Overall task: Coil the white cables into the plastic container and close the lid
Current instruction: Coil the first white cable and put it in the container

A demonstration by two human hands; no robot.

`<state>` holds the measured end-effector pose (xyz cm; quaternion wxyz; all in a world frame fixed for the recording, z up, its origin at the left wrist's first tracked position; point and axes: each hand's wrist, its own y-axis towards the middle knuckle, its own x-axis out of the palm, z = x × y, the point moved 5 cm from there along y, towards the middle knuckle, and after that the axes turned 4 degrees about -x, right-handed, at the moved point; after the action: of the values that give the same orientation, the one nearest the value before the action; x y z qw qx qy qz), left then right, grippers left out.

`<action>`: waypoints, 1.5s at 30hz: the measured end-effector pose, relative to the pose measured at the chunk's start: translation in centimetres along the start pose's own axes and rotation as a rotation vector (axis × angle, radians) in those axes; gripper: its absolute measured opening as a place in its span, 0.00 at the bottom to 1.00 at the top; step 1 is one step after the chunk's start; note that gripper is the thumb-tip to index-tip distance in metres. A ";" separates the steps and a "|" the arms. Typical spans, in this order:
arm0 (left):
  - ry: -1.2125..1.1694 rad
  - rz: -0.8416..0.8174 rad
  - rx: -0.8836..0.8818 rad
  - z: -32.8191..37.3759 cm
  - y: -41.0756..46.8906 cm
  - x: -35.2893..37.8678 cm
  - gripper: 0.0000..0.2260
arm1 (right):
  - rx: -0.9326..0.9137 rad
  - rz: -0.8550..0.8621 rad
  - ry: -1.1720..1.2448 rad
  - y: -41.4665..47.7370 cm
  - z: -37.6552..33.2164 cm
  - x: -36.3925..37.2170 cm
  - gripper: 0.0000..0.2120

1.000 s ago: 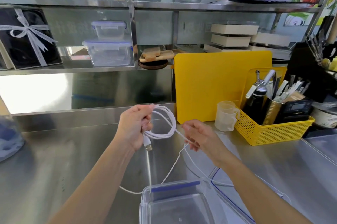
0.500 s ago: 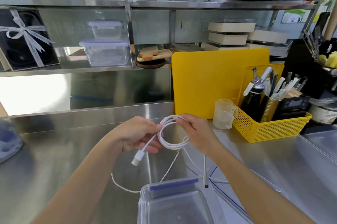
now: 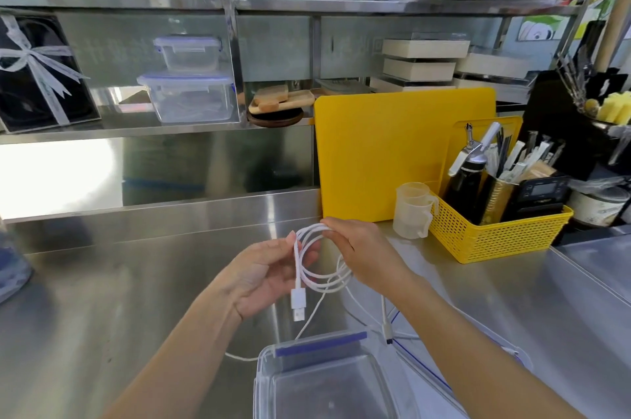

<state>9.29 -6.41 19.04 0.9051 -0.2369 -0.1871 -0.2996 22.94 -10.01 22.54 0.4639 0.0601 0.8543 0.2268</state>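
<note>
A white cable (image 3: pixel 316 277) is wound into a small coil in mid-air above the steel counter. My left hand (image 3: pixel 263 273) pinches the coil's left side, and the USB plug (image 3: pixel 298 303) hangs below its fingers. My right hand (image 3: pixel 365 256) grips the top of the coil from the right. The cable's other end dangles down to a small plug (image 3: pixel 387 333). Another white cable (image 3: pixel 239 356) trails on the counter. The clear plastic container (image 3: pixel 273 381) stands open at the bottom centre. Its lid (image 3: pixel 512 352) lies to the right, mostly hidden under my right forearm.
A yellow cutting board (image 3: pixel 392 152) leans at the back. Beside it stand a clear measuring cup (image 3: pixel 411 210) and a yellow basket (image 3: pixel 495 237) of utensils. Shelves behind hold lidded containers (image 3: pixel 187 97). A bluish object (image 3: pixel 12 268) sits at the far left edge.
My hands came together on the coil. The USB plug swung from pointing down-left to hanging straight down. The free end rose off the counter as more cable was wound in.
</note>
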 end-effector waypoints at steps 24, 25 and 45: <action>0.769 0.596 0.364 -0.3 1.4 0.3 0.13 | -0.488 0.361 -0.283 -2.7 -2.3 1.4 0.12; 0.582 0.531 0.288 -0.7 1.6 0.0 0.14 | -0.513 0.379 -0.293 -2.7 -2.3 1.2 0.11; -0.025 0.198 -0.121 -2.2 1.4 -1.1 0.08 | -0.422 0.193 -0.436 -5.3 1.7 3.7 0.24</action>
<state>9.72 -6.13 16.25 0.9119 -0.3120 -0.1556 -0.2165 22.83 -13.01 16.57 0.6145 0.0902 0.6592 0.4239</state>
